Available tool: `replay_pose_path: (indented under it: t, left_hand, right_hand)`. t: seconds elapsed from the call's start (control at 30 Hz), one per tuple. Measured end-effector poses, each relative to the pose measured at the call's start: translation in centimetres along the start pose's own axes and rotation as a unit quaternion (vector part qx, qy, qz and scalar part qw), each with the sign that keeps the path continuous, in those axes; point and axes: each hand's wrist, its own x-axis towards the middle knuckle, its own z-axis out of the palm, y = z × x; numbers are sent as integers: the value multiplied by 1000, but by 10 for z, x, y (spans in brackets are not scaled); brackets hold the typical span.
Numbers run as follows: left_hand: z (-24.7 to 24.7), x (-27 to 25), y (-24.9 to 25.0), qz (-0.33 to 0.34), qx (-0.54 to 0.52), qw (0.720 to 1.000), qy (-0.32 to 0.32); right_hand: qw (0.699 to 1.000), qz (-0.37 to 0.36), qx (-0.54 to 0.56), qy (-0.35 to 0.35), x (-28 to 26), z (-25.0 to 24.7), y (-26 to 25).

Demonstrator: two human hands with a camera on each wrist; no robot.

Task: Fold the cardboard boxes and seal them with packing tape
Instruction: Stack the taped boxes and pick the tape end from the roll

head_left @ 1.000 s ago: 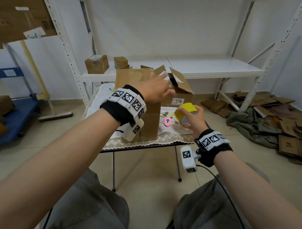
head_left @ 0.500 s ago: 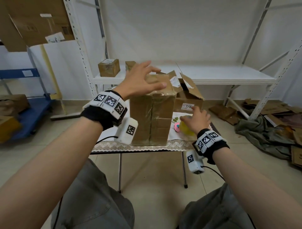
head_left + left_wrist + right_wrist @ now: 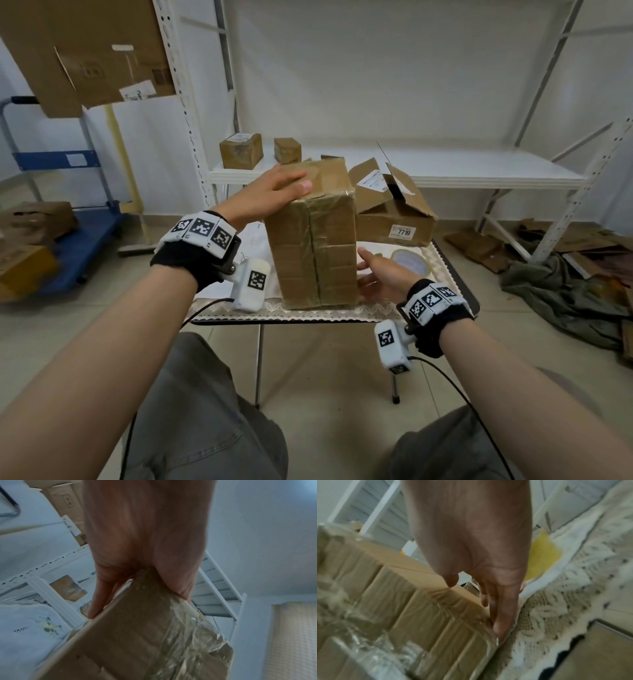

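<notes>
A tall cardboard box (image 3: 315, 240), wrapped in clear tape, stands upright near the front of the small table (image 3: 239, 313). My left hand (image 3: 274, 192) lies flat on the box's top near its left corner; the left wrist view shows the left hand (image 3: 145, 540) over that taped corner of the box (image 3: 154, 642). My right hand (image 3: 376, 279) presses its straight fingers against the lower right side of the box (image 3: 402, 601). The yellow tape roll (image 3: 411, 262) lies flat on the tablecloth right of that hand, held by nobody. It shows behind my right hand (image 3: 488, 574) as a yellow tape roll (image 3: 541, 555).
An open box labelled 7719 (image 3: 394, 219) sits behind the tall box. Two small sealed boxes (image 3: 240, 155) stand on the white shelf (image 3: 479, 171). A blue cart (image 3: 85, 233) is at the left. Flattened cardboard and a cloth (image 3: 565, 291) lie on the floor at the right.
My right hand set the tape roll down on the table and moved to the box's lower right side. My left hand came down flat on the box's top.
</notes>
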Motion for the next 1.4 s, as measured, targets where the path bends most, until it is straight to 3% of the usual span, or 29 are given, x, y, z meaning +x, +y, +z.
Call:
replay_pose_path:
  t: [0.1,0.2,0.33,0.43,0.5,0.6,0.7,0.83,0.93,1.0,1.07,1.13,1.23,1.3,1.4]
  left_hand:
    - [-9,-6,0,-23,-42,998,26]
    - [-25,-12,-4,-47,-124,989,68]
    - [-42,-22,-18,-53,-310,942,116]
    - [-39,-25,-45,-96,-386,913,90]
    - [-24,-23,-62,-104,-425,897,54]
    - [14,-17,-78,-116,-495,861,18]
    - [50,-11,-96,-177,-512,841,-12]
    - [85,-10,-119,-246,-447,859,-29]
    - [89,0,-132,-263,-320,910,20]
    - [71,7,-122,-220,-258,928,154]
    - [45,5,-92,-110,-253,919,282]
    - [22,-2,-54,27,-204,921,332]
    - [4,-11,-12,171,-47,955,239]
    - [5,-13,-3,194,36,968,154]
    - [14,-11,0,196,83,965,153]
  right_hand:
    - [999,-39,5,35,-4,3,-5]
    - [985,-126,102,66,-12,4,-16]
    - [917,-285,262,102,-39,8,-39]
    - [861,-401,288,120,-59,12,-62]
    - [847,-467,202,154,-70,15,-77]
    - [818,-532,-39,216,-77,24,-99]
    - [775,-541,-222,241,-81,32,-116]
    - [786,-489,-321,198,-79,45,-114]
    - [795,-491,-335,125,-72,55,-103]
    - [792,-518,-304,112,-71,54,-102]
    - [773,-547,-281,157,-69,49,-104]
    - [765,-562,-248,194,-68,42,-103]
    - [781,-565,-186,188,-69,33,-97]
    - [783,-568,-190,169,-71,29,-93]
    - [788,-558,-205,160,-73,21,-86]
